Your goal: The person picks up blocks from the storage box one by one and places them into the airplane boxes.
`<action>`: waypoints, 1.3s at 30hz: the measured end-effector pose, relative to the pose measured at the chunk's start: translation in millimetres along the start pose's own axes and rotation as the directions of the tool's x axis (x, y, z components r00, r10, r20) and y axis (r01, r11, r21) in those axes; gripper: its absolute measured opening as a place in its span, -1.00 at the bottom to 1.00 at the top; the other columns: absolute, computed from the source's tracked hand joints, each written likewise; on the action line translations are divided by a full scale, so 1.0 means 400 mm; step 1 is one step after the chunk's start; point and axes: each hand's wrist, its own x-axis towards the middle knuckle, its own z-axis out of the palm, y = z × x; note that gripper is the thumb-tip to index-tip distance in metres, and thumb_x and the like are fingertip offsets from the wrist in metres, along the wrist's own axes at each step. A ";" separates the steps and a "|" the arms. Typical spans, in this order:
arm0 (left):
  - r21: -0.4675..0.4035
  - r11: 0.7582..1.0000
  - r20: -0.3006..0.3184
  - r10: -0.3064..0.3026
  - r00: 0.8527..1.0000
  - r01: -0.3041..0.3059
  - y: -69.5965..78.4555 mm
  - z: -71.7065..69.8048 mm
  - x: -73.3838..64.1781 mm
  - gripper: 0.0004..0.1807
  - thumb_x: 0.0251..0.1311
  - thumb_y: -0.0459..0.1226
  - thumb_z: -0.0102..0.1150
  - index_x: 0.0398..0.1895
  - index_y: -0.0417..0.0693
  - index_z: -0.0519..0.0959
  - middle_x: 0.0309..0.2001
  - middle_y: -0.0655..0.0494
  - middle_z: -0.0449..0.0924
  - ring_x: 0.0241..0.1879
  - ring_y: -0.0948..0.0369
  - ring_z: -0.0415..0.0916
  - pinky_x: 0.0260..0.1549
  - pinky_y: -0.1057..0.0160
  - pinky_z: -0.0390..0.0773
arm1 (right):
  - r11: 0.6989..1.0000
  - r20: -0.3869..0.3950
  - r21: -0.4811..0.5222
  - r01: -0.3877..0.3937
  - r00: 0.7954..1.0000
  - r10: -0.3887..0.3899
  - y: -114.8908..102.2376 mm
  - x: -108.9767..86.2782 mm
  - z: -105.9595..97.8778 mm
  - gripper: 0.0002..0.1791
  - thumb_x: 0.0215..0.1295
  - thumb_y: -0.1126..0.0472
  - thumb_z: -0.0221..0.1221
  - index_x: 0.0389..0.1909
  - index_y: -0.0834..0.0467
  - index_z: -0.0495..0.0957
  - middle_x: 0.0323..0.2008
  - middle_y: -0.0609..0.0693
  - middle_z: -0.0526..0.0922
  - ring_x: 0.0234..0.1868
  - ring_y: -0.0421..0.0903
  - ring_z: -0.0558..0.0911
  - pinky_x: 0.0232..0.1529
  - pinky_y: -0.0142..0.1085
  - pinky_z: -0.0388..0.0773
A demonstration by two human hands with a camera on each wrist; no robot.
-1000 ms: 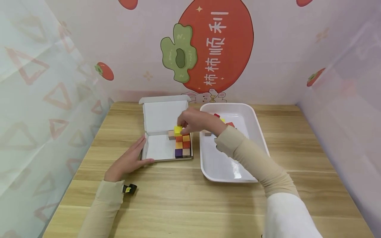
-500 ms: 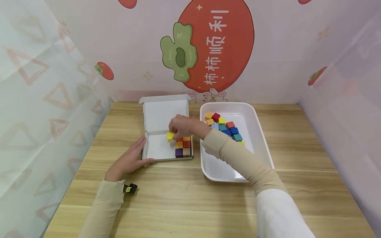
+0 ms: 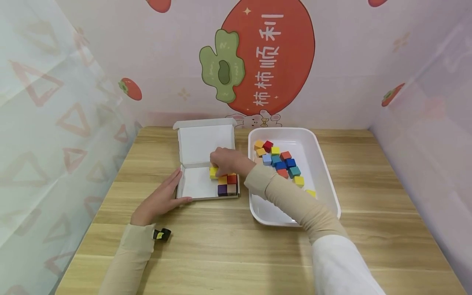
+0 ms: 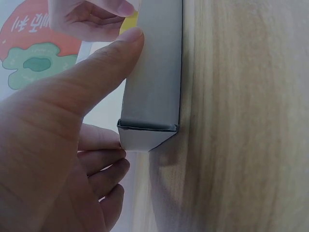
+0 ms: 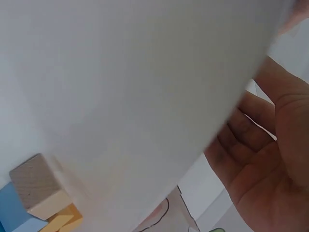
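Note:
My right hand [image 3: 229, 159] pinches a yellow cube [image 3: 213, 173] low inside the open white cardboard box [image 3: 193, 182]. To the right of that cube stand orange, red, purple and plain wood cubes [image 3: 231, 189], partly covered by the hand. My left hand [image 3: 158, 203] rests at the box's front left corner, its straight fingers along the left side. In the left wrist view, the left thumb [image 4: 108, 60] lies against the top of the front wall. A pale surface hides the right fingertips in the right wrist view.
A white tray [image 3: 280, 221] stands right of the box with several coloured cubes [image 3: 281, 165], mostly at its back and middle. The box lid [image 3: 206, 143] is raised at the back. A black object [image 3: 162, 234] is by the left wrist. Printed cloth walls enclose the table.
My right hand carried the yellow cube left and down from above the back cubes, then slightly right. The plain wood cube at the back left is now out of sight. The left hand stayed put.

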 end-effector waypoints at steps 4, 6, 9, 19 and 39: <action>-0.003 1.000 -0.002 0.004 1.000 -0.004 0.000 0.004 0.000 0.24 0.29 0.20 0.38 0.69 -0.36 -0.06 0.71 -0.32 -0.14 0.67 -0.30 -0.06 0.59 -0.32 0.12 | 0.997 -0.008 -0.061 -0.047 0.999 0.046 -0.018 0.003 0.006 -0.79 0.37 0.10 0.41 -0.12 0.12 0.68 -0.30 -0.03 0.66 -0.33 -0.11 0.59 -0.29 -0.37 0.57; -0.004 1.000 -0.004 0.008 1.000 -0.008 0.000 0.005 0.001 0.24 0.29 0.20 0.39 0.68 -0.37 -0.06 0.71 -0.33 -0.14 0.67 -0.31 -0.06 0.59 -0.32 0.12 | 0.994 -0.010 -0.087 -0.070 0.998 0.070 -0.026 0.004 0.008 -0.73 0.37 0.10 0.41 -0.03 0.13 0.65 -0.24 -0.02 0.65 -0.28 -0.09 0.58 -0.23 -0.35 0.60; -0.008 1.000 -0.005 0.006 1.000 -0.006 0.000 0.007 0.002 0.25 0.28 0.19 0.40 0.68 -0.38 -0.06 0.71 -0.33 -0.14 0.67 -0.30 -0.06 0.59 -0.31 0.12 | 0.989 -0.014 -0.116 -0.096 0.995 0.095 -0.034 0.008 0.014 -0.65 0.36 0.09 0.41 0.07 0.13 0.63 -0.16 -0.02 0.66 -0.22 -0.08 0.59 -0.15 -0.33 0.66; -0.006 1.000 -0.005 0.003 1.000 -0.003 -0.002 0.013 0.001 0.24 0.28 0.18 0.40 0.68 -0.38 -0.07 0.71 -0.32 -0.16 0.67 -0.29 -0.07 0.60 -0.30 0.11 | 0.997 -0.024 -0.044 -0.070 0.997 0.069 -0.016 -0.010 0.008 -0.66 0.32 0.04 0.47 -0.04 0.16 0.69 -0.22 -0.01 0.70 -0.26 -0.10 0.62 -0.18 -0.35 0.67; -0.011 1.000 0.014 -0.011 1.000 0.011 0.011 -0.003 -0.004 0.25 0.30 0.21 0.36 0.70 -0.33 -0.11 0.72 -0.30 -0.20 0.67 -0.32 -0.11 0.60 -0.34 0.07 | 0.996 -0.122 0.033 -0.087 0.988 0.091 0.129 -0.327 -0.146 -0.62 0.25 0.12 0.52 0.07 0.12 0.77 -0.07 0.05 0.83 -0.05 0.00 0.77 0.08 -0.17 0.79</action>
